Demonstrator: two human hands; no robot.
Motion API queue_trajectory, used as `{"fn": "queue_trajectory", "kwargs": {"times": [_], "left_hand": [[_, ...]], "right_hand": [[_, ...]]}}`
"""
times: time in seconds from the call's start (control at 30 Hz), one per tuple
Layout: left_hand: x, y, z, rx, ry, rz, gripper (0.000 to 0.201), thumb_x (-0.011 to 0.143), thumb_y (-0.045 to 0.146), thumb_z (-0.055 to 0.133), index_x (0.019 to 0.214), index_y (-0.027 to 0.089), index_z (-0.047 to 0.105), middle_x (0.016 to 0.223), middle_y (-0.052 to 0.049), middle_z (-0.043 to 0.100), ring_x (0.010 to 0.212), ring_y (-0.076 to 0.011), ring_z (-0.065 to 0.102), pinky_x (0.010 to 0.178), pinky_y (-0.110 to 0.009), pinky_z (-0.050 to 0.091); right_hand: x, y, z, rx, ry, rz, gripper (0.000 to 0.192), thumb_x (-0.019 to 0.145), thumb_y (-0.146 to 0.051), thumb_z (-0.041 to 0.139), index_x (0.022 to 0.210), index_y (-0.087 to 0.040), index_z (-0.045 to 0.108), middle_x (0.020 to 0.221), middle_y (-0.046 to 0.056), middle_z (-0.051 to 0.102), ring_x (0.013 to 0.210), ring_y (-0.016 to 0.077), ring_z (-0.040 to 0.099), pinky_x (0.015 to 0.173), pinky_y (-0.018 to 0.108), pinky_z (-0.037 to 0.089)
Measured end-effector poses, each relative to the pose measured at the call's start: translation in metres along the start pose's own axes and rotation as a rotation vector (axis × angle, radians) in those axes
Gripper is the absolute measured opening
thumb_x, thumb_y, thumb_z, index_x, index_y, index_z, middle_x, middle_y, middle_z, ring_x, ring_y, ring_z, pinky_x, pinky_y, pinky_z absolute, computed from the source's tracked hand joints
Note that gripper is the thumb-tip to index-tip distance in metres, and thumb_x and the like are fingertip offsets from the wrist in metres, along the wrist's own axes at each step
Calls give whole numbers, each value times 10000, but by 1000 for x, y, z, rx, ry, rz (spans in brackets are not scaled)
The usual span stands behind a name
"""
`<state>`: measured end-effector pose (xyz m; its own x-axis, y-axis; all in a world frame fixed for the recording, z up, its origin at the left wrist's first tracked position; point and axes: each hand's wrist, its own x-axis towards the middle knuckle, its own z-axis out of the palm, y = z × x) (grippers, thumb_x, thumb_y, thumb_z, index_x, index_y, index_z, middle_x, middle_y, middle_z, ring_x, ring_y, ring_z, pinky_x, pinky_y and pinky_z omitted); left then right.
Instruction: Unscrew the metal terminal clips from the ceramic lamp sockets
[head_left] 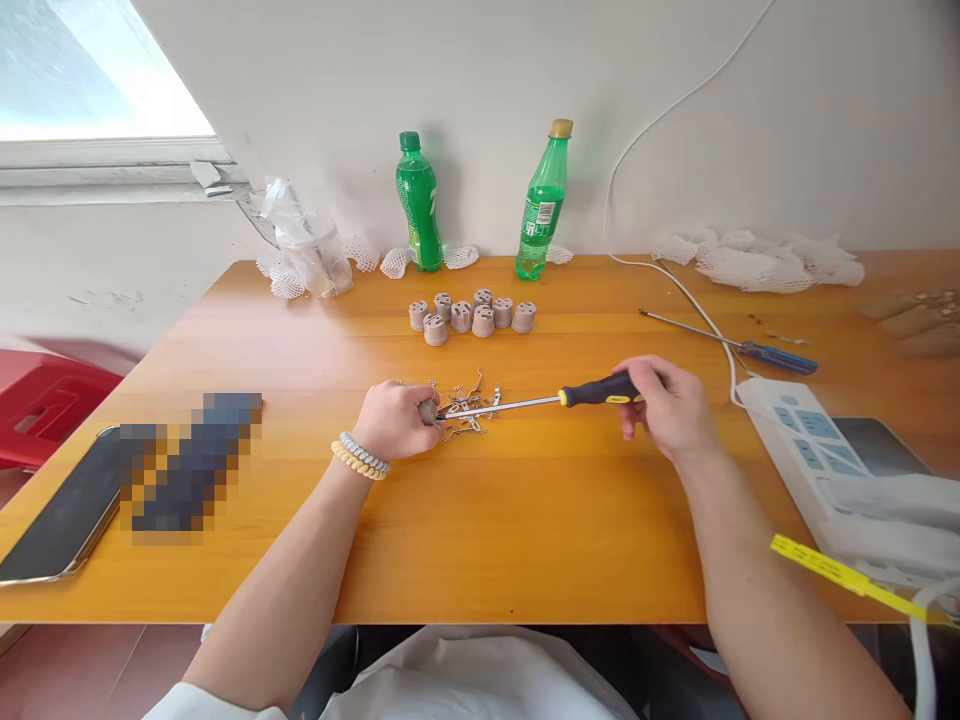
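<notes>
With the left hand closed on a small grey socket at table centre and the right hand gripping the screwdriver whose tip meets it, a slip could jab the holding fingers or scatter the loose metal clips beside it.

My orange wooden table carries a cluster of grey sockets; two green bottles stand at its far edge; a blue-handled screwdriver lies right; a white power strip beside it; a phone lies left; small metal clips sit mid-table.
</notes>
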<state>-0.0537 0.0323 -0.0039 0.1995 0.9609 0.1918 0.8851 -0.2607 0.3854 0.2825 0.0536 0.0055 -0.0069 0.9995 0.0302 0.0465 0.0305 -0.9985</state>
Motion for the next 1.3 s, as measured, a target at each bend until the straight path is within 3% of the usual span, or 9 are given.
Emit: {"fn": "queue_trajectory", "kwargs": {"times": [0.03,0.1,0.17,0.23,0.33,0.43,0.6,0.97,1.3], "left_hand": [[0,0,0,-3,2,1,115,583,294,558,613,202,620,484,10,505,458,-132,434,516,-270,361],[0,-1,1,-5,6,3,116,582,291,557,617,200,621,474,15,490,453,-129,424,508,-269,357],[-1,0,2,-5,8,9,122,578,290,559,624,198,625,478,17,494,453,-126,419,511,-270,362],[-1,1,1,-5,7,16,133,571,288,562,635,196,633,494,14,514,461,-126,425,523,-272,374],[-1,5,0,-29,-3,17,136,570,285,562,638,194,637,504,11,527,465,-124,431,527,-268,380],[0,8,-3,-60,-1,5,135,577,293,568,637,192,635,494,13,505,463,-120,419,521,-261,376],[-1,8,-3,-98,11,4,145,589,306,577,652,189,637,489,20,468,460,-109,376,521,-252,373],[-1,7,3,-94,20,78,111,601,281,554,624,194,620,466,20,479,447,-111,389,497,-249,329],[0,8,2,-110,1,50,135,601,294,569,652,191,641,465,23,470,446,-109,376,497,-251,320]], "right_hand": [[-1,-1,0,47,-24,-42,317,742,-442,711,930,-214,597,620,0,627,436,147,588,403,286,503],[-1,-4,0,207,-129,-98,534,625,-331,806,1091,-284,548,925,24,700,726,213,698,604,370,588],[-2,-7,1,303,-195,-65,693,601,-364,806,1209,-330,475,1120,47,674,933,277,691,688,462,597],[-1,-7,2,256,-145,28,560,680,-460,737,1162,-273,521,943,64,711,766,279,715,523,431,596],[1,-5,3,158,5,56,316,704,-418,739,875,-186,610,622,24,655,450,204,642,359,331,542],[1,-5,2,215,104,-56,227,621,-269,800,734,-185,621,641,21,668,491,205,661,398,339,578],[2,-5,0,248,193,-147,113,641,-190,747,686,-196,644,638,24,669,539,206,671,399,343,587],[2,-1,9,231,153,-203,102,641,-200,737,696,-197,651,636,10,679,529,201,669,394,335,583],[1,-2,11,249,159,-195,89,625,-170,724,686,-199,666,649,29,679,544,203,658,374,335,565]]}}
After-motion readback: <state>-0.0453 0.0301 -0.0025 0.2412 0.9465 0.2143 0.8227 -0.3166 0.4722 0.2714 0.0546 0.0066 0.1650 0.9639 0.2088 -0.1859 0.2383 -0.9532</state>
